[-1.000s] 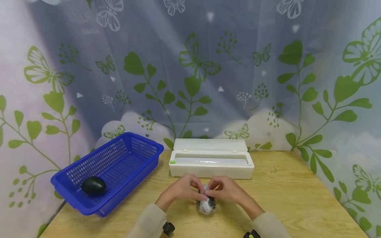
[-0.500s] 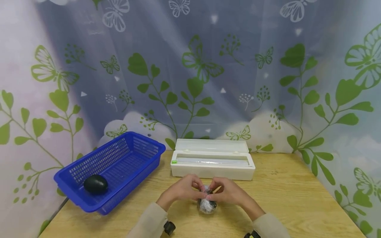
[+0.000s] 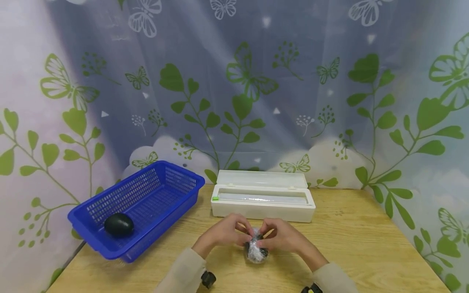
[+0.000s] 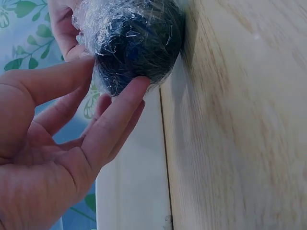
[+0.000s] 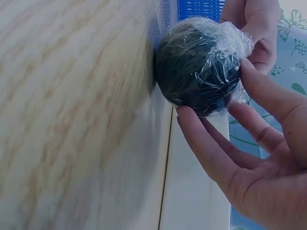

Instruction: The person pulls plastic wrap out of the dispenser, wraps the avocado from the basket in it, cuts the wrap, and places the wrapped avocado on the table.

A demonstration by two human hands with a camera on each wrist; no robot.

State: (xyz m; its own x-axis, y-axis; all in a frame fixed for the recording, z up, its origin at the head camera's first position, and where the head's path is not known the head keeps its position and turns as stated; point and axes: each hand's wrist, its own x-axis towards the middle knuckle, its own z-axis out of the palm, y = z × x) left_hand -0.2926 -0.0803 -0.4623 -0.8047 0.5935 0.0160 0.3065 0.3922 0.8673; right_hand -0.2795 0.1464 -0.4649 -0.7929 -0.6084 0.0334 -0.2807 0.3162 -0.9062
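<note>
A dark oval object (image 3: pixel 119 225) lies in the near end of a blue basket (image 3: pixel 165 223), while to its right a person's left hand (image 3: pixel 231 231) pinches a dark, rounded bundle (image 3: pixel 256 253) wrapped in clear film between thumb and fingertips. The bundle sits on a wood-grain table (image 3: pixel 348 236), in front of a white box (image 3: pixel 261 212) with its lid raised, and the right hand (image 3: pixel 280 235) grips its other side, thumb and fingertips against the film.

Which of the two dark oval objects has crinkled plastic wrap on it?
The wrapped oval held between the left hand and right hand; the other oval, lying in the blue basket, looks smooth, with no wrap visible.
</note>
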